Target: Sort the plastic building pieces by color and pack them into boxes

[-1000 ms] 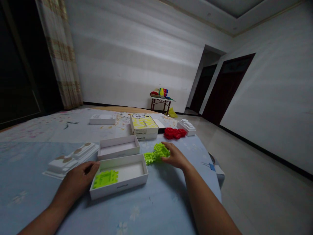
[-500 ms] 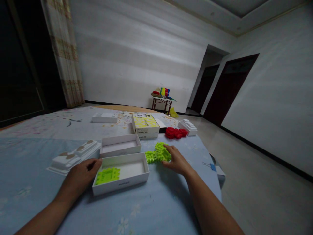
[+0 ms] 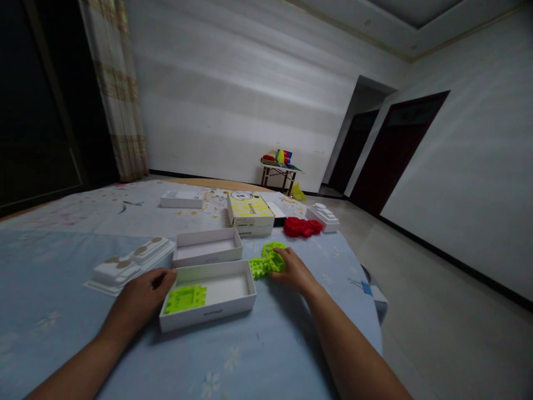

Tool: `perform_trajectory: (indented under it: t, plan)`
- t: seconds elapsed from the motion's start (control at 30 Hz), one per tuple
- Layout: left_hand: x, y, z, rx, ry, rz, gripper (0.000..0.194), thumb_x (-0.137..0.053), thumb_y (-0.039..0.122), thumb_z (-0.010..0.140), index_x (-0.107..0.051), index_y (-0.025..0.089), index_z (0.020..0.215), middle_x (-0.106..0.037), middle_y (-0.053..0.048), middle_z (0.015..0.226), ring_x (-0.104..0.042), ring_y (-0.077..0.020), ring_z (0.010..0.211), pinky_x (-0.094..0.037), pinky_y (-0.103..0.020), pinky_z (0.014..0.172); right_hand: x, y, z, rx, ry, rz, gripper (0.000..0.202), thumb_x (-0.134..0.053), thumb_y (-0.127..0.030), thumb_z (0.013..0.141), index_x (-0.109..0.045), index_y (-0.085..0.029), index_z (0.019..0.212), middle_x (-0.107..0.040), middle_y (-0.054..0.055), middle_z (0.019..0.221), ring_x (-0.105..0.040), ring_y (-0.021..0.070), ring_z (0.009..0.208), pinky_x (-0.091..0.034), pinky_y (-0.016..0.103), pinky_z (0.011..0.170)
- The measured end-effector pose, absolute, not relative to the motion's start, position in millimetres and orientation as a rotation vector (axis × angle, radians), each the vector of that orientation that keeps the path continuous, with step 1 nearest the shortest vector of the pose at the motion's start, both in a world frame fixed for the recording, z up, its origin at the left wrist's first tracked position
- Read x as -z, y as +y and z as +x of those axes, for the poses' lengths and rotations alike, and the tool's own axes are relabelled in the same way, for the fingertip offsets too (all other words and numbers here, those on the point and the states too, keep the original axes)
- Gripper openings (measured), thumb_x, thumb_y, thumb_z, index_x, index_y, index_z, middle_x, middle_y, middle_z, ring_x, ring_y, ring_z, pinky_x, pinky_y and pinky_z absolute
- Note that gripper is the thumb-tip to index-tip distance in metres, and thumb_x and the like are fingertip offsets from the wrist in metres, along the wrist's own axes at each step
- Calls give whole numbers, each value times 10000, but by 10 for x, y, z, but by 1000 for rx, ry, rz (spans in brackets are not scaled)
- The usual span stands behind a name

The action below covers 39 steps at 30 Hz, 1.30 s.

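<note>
My left hand (image 3: 146, 295) is closed at the left rim of an open white box (image 3: 231, 308), its thumb and fingers meeting at the far left corner. A bright green toothed plastic piece (image 3: 185, 298) lies flat inside this box, toward the left. Right of the box is a pile of bright green plastic pieces (image 3: 261, 266). My right hand (image 3: 290, 270) has its thumb and fingers around the right part of that pile. The fingertips are partly hidden, so which piece they grip is unclear.
Behind the open box stands a white box part (image 3: 207, 256), with a white moulded plastic tray (image 3: 120, 272) to its left. Farther back are a yellow and white cartoon box (image 3: 251, 212), red plastic pieces (image 3: 302, 226), another white tray (image 3: 323, 216) and a white box (image 3: 182, 199).
My right hand has moved slightly left and its fingers have closed in around the green pieces. My left hand stays at the box rim. The view has shifted slightly.
</note>
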State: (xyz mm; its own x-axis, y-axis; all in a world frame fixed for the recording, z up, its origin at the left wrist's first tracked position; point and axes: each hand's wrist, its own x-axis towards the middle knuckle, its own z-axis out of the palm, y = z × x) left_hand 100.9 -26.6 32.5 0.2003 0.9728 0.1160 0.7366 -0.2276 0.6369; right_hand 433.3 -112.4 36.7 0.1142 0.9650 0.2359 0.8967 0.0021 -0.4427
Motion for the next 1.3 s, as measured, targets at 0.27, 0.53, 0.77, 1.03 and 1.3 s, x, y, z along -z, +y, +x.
perform_trajectory:
  t: [0.27, 0.53, 0.77, 1.03, 1.3]
  plan:
    - [-242, -245, 995, -772, 1563, 2050, 435, -400, 528, 765, -663, 196, 865, -715, -32, 850, -637, -190, 759, -441, -228, 626, -361, -1166, 4354, -178, -1781, -1780, 613, -646, -239, 650, -478, -170, 1236, -495, 91, 1111, -498, 225, 1029, -385, 351, 928]
    - [-236, -249, 1011, -811, 1511, 2027, 437, -413, 533, 750, -662, 187, 843, -715, -34, 828, -634, -193, 738, -436, -234, 616, -806, -1237, 3884, -318, -2027, -1405, 651, -652, -224, 662, -431, -233, 1274, -475, 63, 1149, -479, 187, 1066, -370, 335, 957]
    - [-258, -273, 1024, -837, 1509, 2036, 436, -399, 519, 751, -667, 184, 829, -712, -30, 784, -623, -185, 723, -424, -231, 625, -864, -933, 3464, -567, -2404, -1366, 718, -690, -267, 625, -427, -220, 1292, -466, 80, 1208, -516, 195, 1047, -421, 300, 908]
    - [-248, -268, 1026, -843, 1506, 2074, 423, -385, 511, 766, -663, 195, 809, -707, -34, 788, -621, -182, 728, -412, -230, 631, -761, -726, 3399, -587, -2519, -1539, 769, -721, -333, 596, -426, -232, 1299, -504, 100, 1220, -532, 239, 1051, -443, 334, 882]
    - [-213, -240, 1023, -848, 1503, 2067, 431, -388, 522, 753, -664, 195, 802, -707, -42, 785, -619, -189, 726, -411, -240, 629, -787, -709, 3442, -985, -2377, -1483, 778, -706, -296, 641, -373, -146, 1328, -545, 135, 1219, -539, 210, 1089, -453, 308, 900]
